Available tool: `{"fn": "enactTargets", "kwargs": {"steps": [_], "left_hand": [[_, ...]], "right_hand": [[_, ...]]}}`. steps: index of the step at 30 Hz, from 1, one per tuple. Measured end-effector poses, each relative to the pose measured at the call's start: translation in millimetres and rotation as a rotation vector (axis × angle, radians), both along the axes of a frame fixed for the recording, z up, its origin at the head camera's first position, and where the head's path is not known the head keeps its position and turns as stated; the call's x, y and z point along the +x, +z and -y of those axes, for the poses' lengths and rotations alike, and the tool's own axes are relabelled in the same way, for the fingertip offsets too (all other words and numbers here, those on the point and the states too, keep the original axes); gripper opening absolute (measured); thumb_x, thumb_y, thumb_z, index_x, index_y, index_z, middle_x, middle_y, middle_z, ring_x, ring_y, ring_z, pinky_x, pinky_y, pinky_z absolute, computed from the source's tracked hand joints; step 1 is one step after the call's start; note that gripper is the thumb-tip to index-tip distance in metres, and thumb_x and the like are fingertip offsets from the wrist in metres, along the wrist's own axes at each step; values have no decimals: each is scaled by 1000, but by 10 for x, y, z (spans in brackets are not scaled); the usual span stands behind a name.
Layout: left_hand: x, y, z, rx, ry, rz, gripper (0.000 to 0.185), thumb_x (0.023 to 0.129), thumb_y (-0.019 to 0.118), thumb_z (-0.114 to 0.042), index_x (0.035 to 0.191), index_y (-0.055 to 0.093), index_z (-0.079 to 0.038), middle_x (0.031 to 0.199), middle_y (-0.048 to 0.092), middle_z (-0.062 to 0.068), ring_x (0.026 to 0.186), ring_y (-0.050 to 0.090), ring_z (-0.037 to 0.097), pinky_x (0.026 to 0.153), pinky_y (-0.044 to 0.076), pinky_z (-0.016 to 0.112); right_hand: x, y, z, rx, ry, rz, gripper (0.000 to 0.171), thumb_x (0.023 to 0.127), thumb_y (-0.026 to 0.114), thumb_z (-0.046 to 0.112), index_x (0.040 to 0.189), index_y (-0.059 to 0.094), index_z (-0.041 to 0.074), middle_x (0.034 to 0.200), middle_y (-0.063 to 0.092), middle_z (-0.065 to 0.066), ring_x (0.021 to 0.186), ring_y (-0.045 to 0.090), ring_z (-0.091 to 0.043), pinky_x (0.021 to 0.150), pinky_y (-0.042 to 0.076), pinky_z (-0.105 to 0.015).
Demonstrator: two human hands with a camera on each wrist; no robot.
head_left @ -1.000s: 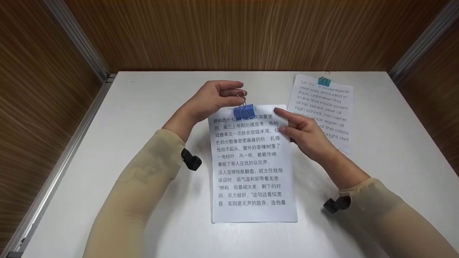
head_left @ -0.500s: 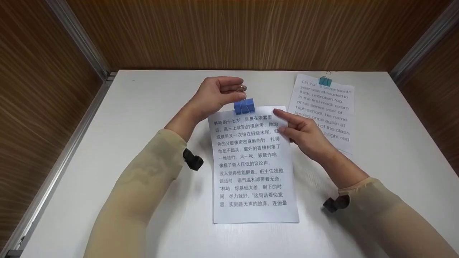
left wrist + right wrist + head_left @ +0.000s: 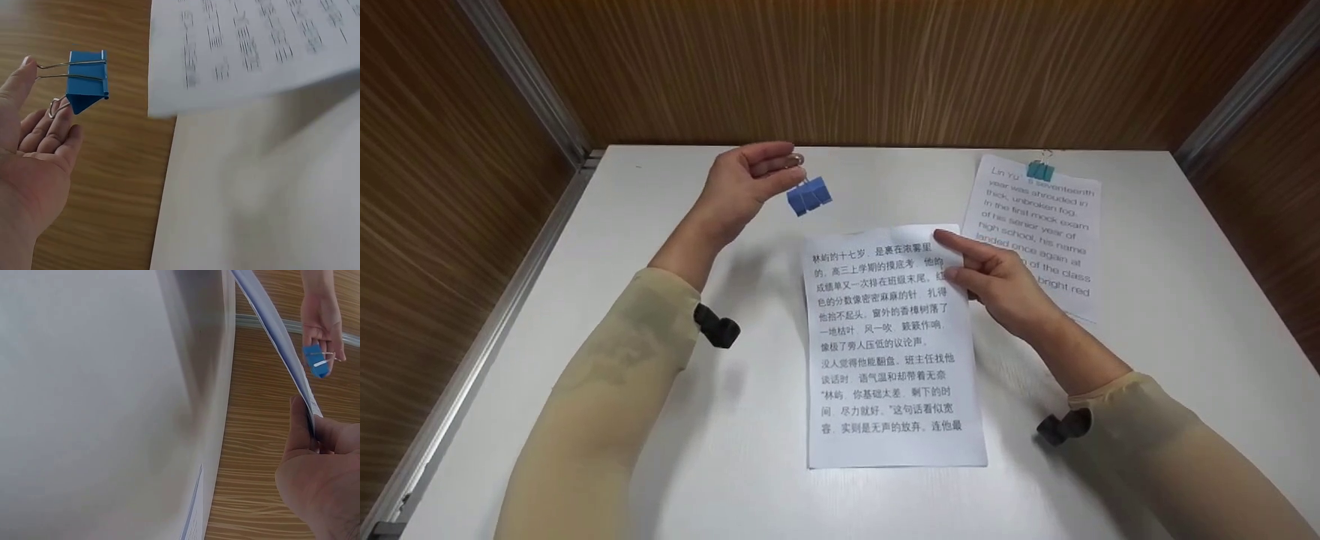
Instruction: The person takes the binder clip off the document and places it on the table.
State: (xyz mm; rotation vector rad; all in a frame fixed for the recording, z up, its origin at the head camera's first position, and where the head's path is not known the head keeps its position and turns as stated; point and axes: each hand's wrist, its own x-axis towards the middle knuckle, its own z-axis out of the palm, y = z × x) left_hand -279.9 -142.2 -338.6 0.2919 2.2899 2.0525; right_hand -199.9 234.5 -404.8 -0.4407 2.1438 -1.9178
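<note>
1. Head view: the blue binder clip is a small folded metal clip with thin wire handles. It hangs in the air, tilted, at about 10 o'clock from the printed sheet and apart from its top edge. The left hand pinches the wire handles between thumb and curled fingers. The right hand holds the right edge of the sheet near its top, with the index finger stretched on the paper. The sheet lies on the white tabletop. At 2 o'clock lies a second sheet with English text and a teal clip at its top. Wood panel walls stand around.

2. Left wrist view: the clip has a triangular profile; the thumb tip and one fingertip hold its handles, and the other fingers are loosely bent.

3. Right wrist view: thumb and fingers pinch the sheet edge, which is lifted from the tabletop.
</note>
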Motion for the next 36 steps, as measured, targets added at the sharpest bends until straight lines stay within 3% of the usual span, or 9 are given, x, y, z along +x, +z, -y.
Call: {"fn": "enactTargets", "kwargs": {"steps": [8, 20, 28, 36], "left_hand": [[8, -194, 553, -64, 101, 82, 61, 94, 85, -24, 148, 61, -9, 142, 68, 6, 130, 65, 16, 113, 48, 30], [74, -538, 1188, -61, 236, 195, 64, 95, 83, -26, 150, 57, -5, 146, 65, 12, 131, 63, 18, 111, 49, 27], [100, -710, 1431, -112, 280, 254, 73, 96, 81, -29, 156, 50, -3, 152, 60, 14, 137, 60, 18, 113, 47, 25], [92, -784, 1506, -71, 307, 287, 73, 97, 81, -25, 157, 48, -1, 155, 57, 16, 139, 58, 19, 108, 49, 22]], "right_hand": [[3, -18, -23, -12, -11, -10, 55, 105, 62, 1, 158, 53, 15, 124, 74, -22, 111, 75, -28, 85, 64, -35], [-8, -20, -16, -8, -5, -13, 54, 106, 61, 3, 158, 53, 15, 129, 73, -20, 112, 75, -30, 85, 64, -34], [10, -11, -12, -16, -1, 1, 54, 107, 61, 2, 159, 52, 15, 133, 71, -20, 114, 74, -30, 86, 64, -35], [9, -2, -2, -28, -4, 8, 55, 106, 60, 0, 159, 51, 14, 132, 71, -21, 116, 73, -30, 88, 64, -37]]}}
